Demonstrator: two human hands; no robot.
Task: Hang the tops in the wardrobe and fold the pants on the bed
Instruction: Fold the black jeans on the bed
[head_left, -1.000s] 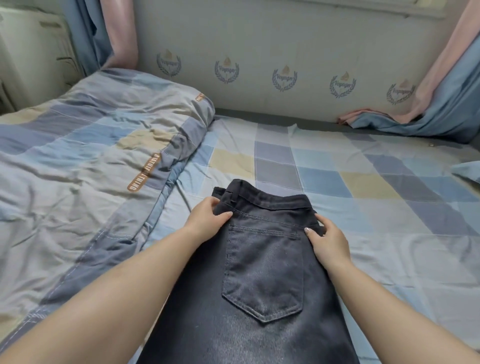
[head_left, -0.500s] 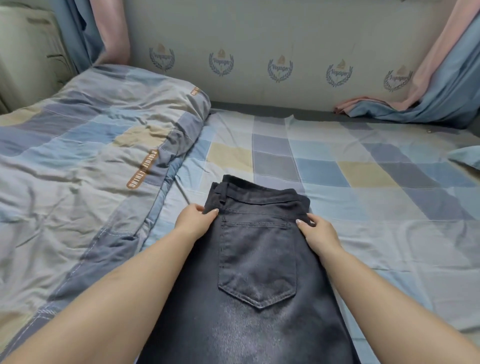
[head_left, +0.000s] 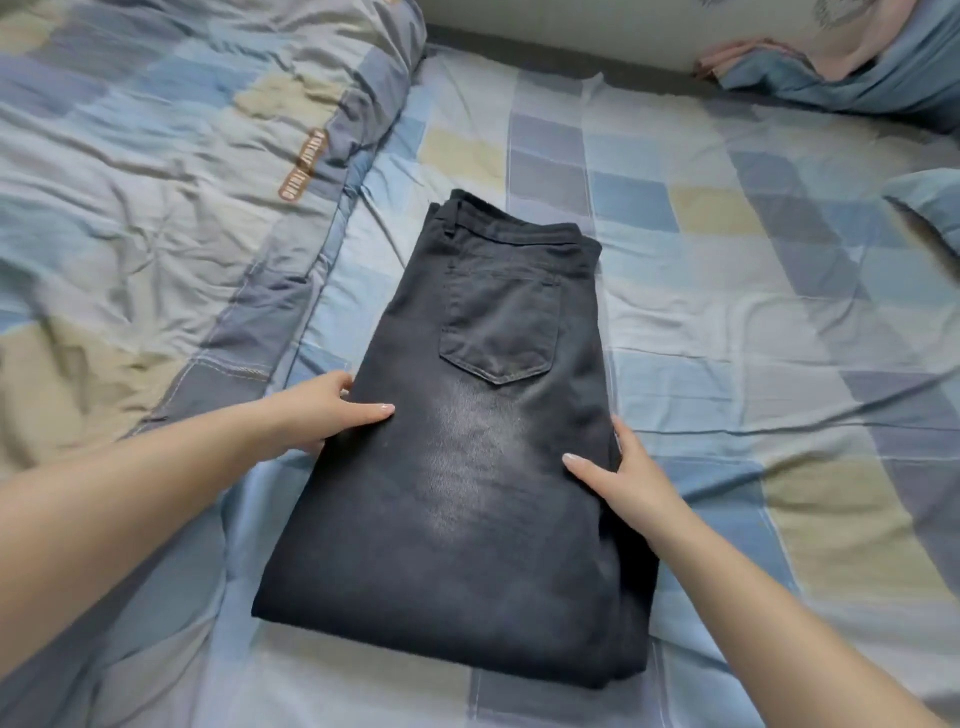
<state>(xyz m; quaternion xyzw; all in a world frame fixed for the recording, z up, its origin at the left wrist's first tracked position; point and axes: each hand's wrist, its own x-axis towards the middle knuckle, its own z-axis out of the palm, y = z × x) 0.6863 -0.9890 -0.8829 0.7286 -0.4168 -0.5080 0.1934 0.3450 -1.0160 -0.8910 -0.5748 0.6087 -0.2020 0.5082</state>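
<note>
Dark grey jeans (head_left: 467, 467) lie folded on the checked bed sheet (head_left: 727, 322), waistband away from me and back pocket facing up. My left hand (head_left: 322, 410) grips the left edge of the jeans at mid-length, thumb on top and fingers under the fabric. My right hand (head_left: 618, 478) grips the right edge a little lower, thumb on top, fingers tucked round the side.
A rumpled checked duvet (head_left: 156, 182) fills the left side of the bed. Pink and blue curtain cloth (head_left: 857, 62) is bunched at the far right by the wall. A pillow corner (head_left: 930, 208) shows at the right edge.
Both hands have slid from the waistband down the sides to the middle of the jeans. The view has tilted down, showing the whole folded jeans.
</note>
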